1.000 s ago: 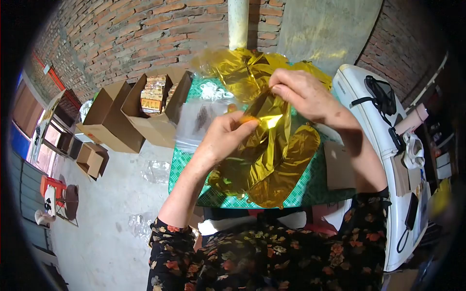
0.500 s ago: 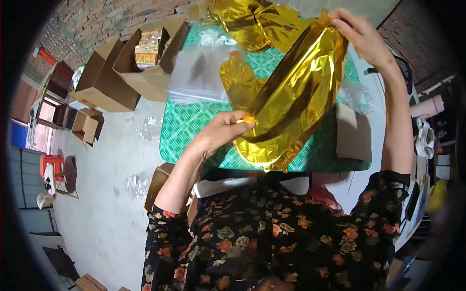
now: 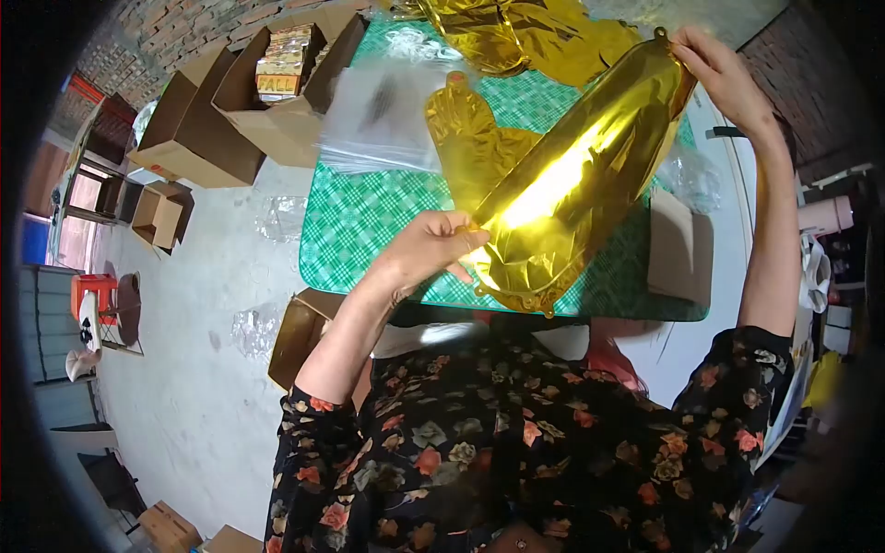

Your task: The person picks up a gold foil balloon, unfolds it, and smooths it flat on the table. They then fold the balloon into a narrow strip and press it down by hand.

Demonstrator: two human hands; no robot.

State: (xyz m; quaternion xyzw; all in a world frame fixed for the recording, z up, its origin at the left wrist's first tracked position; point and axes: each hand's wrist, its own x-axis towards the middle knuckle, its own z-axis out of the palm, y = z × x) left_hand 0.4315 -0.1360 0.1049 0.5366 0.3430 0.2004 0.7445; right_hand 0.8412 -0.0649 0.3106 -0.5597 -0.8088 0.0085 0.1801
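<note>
A shiny gold foil balloon (image 3: pixel 590 166), flat and long with small tabs at its ends, is stretched on a slant above the green checked tabletop (image 3: pixel 369 226). My left hand (image 3: pixel 429 247) pinches its lower left edge between thumb and fingers. At the upper right, my right hand (image 3: pixel 719 74) grips the far end near a small tab. Another gold foil balloon (image 3: pixel 461 129) lies flat behind the held one, partly covered by it. More gold foil (image 3: pixel 544 37) is heaped at the table's back edge.
Clear plastic bags (image 3: pixel 378 120) lie on the table's left side. A brown cardboard piece (image 3: pixel 678 249) rests at the right. Open cardboard boxes (image 3: pixel 277 129) stand left of the table, one holding packets marked "FALL". A red stool (image 3: pixel 92 295) is farther left.
The balloon has been pulled tauter and flatter between my hands. My right hand has moved to the right and slightly down; my left hand stays near the same place.
</note>
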